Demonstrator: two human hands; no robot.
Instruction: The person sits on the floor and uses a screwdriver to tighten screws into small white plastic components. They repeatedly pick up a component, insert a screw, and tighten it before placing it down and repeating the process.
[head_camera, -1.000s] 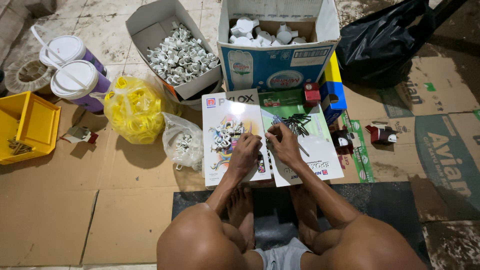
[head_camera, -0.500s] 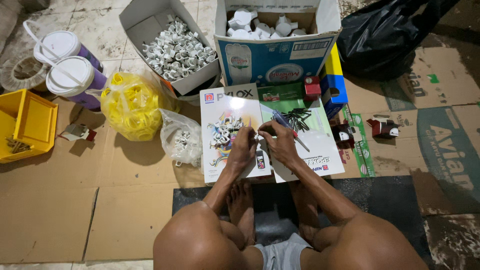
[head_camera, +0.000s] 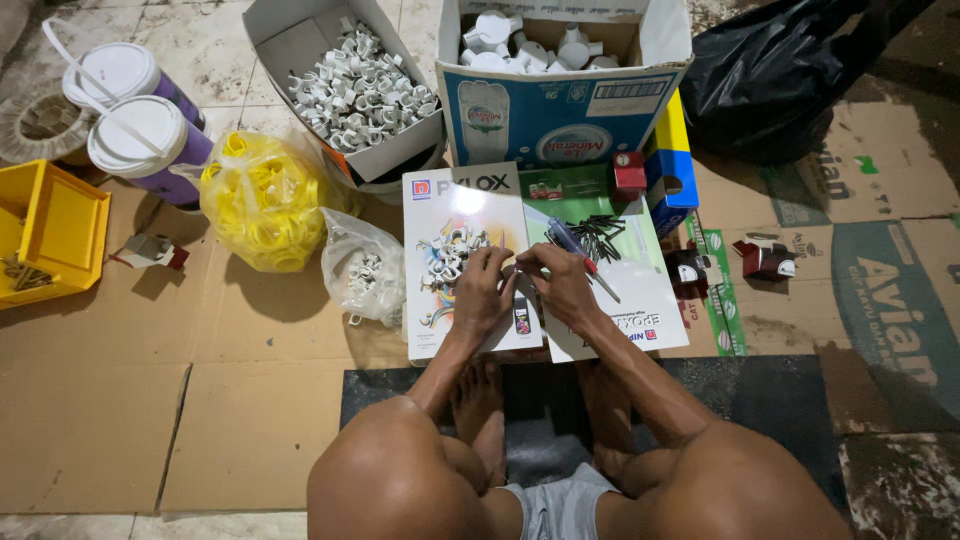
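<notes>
Over glossy card (head_camera: 430, 330) centre — left hand (head_camera: 484, 295), right hand (head_camera: 562, 283) touching, edges clear.

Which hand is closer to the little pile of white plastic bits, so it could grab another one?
Probably the left hand. It rests right beside the small pile of white plastic clips on the white card, while the right hand sits farther away, nearer the dark nails.

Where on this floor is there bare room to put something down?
Bare cardboard lies below the yellow tray and yellow bag, left of the mat. More lies right of the small red-and-black parts. It is crowded around both hands, left and right, and up by the boxes.
</notes>
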